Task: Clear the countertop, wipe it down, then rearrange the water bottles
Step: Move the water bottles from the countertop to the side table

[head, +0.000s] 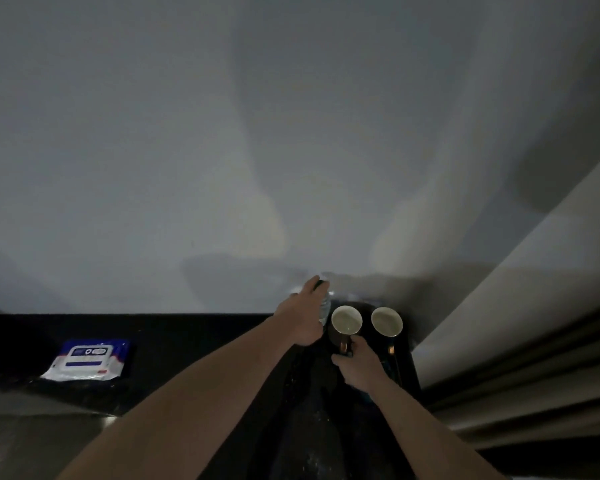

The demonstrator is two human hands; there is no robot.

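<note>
Surface (194, 336): the dark counter you face; it runs along the foot of a pale wall (222, 150), and its right end meets a light panel (499, 306).
Left hand (303, 318): your left hand reaches to the back edge of the surface near its right end, fingers curled round the top of a water bottle.
Water bottle (324, 308): clear plastic, upright against the wall at the back edge, just left of the mugs; your hand hides much of it. More clear shapes show dimly behind it, too blurred to count.
Right hand (355, 363): your right hand sits nearer you than the left, fingers closed on the handle of the left mug.
Left mug (346, 320): dark outside, pale inside, mouth up, just beside the bottle.
Right mug (387, 321): same make, mouth up, beside the left mug at the right end of the surface; no hand on it.
Wipes pack (89, 360): a flat white and blue packet lying toward the left end of the surface, near the front edge, well apart from both hands.
</note>
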